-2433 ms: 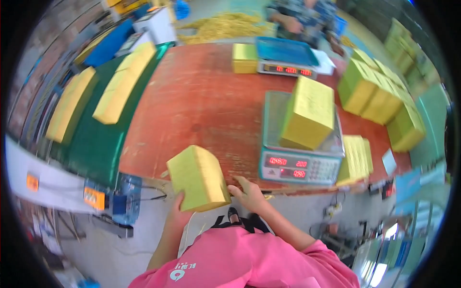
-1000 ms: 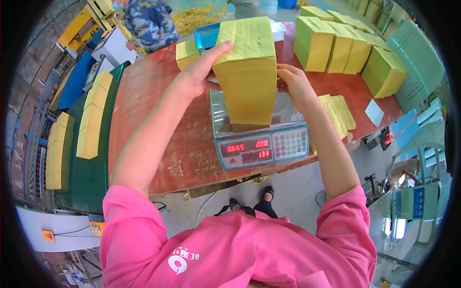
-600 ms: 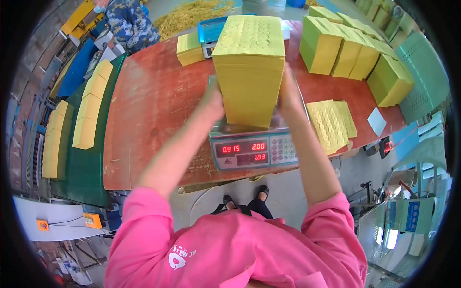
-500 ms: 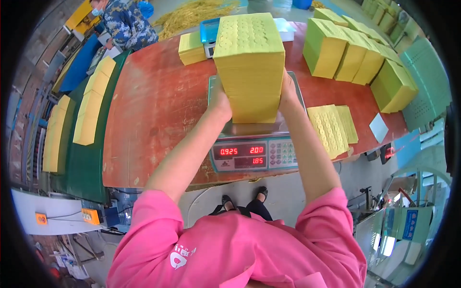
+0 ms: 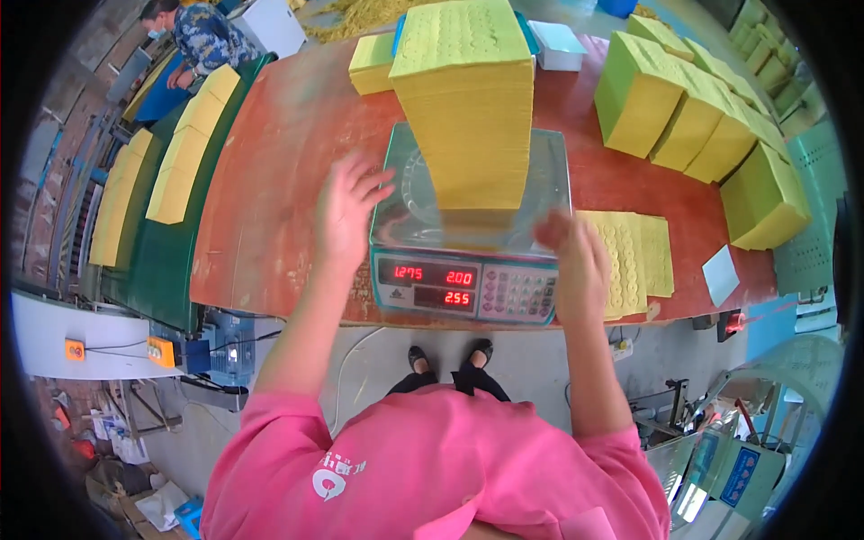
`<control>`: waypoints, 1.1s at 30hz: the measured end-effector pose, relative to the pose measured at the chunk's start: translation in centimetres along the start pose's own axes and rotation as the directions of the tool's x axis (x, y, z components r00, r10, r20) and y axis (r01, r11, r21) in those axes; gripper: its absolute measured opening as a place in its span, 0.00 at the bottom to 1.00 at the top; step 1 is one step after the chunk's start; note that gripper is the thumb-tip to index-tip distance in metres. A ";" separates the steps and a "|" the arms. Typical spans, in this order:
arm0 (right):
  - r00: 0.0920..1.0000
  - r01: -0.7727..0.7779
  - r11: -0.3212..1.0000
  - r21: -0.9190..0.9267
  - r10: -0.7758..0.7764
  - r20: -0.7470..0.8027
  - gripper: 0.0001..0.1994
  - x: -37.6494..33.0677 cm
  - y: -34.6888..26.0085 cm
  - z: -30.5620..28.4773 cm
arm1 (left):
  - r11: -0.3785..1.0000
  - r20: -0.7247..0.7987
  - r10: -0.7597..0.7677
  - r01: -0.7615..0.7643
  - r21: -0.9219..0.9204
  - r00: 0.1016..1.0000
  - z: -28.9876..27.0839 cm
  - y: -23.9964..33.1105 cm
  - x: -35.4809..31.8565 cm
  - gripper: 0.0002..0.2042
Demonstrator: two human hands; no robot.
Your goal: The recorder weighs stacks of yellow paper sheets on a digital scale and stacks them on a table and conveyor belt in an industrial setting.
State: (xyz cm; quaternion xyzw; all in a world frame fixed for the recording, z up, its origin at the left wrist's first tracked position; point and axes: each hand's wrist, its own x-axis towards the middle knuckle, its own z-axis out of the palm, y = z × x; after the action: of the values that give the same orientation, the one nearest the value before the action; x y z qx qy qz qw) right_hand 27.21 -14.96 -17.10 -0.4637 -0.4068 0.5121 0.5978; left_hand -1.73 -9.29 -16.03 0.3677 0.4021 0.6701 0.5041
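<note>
A tall stack of yellow paper sheets with round embossed patterns on top stands upright on the metal plate of a digital scale. Its red display is lit. To the left of the stack, my left hand is raised over the scale's left edge, fingers spread and nothing in it. By the scale's front right corner hovers my right hand, blurred, its thumb apart from the fingers and no object visible in it. Neither hand touches the stack. Loose embossed yellow sheets lie just beyond my right hand.
More yellow paper stacks stand at the right of the red table. A small stack and a white box sit behind the scale. Yellow blocks line a green belt at left, where another person works.
Both hands have let go of the paper stack and drawn back to either side, toward me. The stack now rests on the scale, and the display's figures have changed.
</note>
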 end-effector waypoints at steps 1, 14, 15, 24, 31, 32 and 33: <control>0.997 -0.051 0.998 -0.042 0.054 0.062 0.18 -2.9 0.3 -1.5 | 0.995 0.004 0.023 -0.023 0.095 1.000 -2.3 0.3 -1.5 0.23; 0.872 -0.483 0.860 0.166 0.490 0.000 0.10 -17.8 7.8 1.8 | 0.901 -0.357 -0.421 0.430 -0.059 0.834 -17.8 -3.9 -16.3 0.13; 0.877 -0.479 0.866 0.141 0.480 0.030 0.10 -18.2 8.0 2.4 | 0.902 -0.354 -0.421 0.427 -0.064 0.835 -18.2 -3.6 -16.2 0.13; 0.904 -0.425 0.900 0.096 0.428 -0.010 0.10 -21.3 9.1 4.5 | 0.850 -0.273 -0.517 0.524 -0.054 0.811 -21.2 -2.2 -16.2 0.12; 0.900 -0.435 0.898 0.069 0.434 0.033 0.11 -22.3 8.6 6.4 | 0.823 -0.199 -0.564 0.566 -0.052 0.802 -19.9 -1.7 -14.9 0.12; 0.904 -0.428 0.901 0.069 0.427 0.025 0.11 -22.3 8.4 6.4 | 0.823 -0.182 -0.564 0.566 -0.044 0.806 -19.3 -1.2 -14.6 0.12; 0.898 -0.439 0.896 0.063 0.439 0.025 0.11 -22.0 8.1 6.4 | 0.827 -0.166 -0.559 0.561 -0.042 0.812 -18.6 -0.8 -13.7 0.12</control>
State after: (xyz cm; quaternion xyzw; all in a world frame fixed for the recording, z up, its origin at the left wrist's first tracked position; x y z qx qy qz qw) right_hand 15.96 -35.51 -23.71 -0.5205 -0.2776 0.6494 0.4799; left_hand -15.12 -25.64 -25.48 0.1764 0.5371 0.5194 0.6408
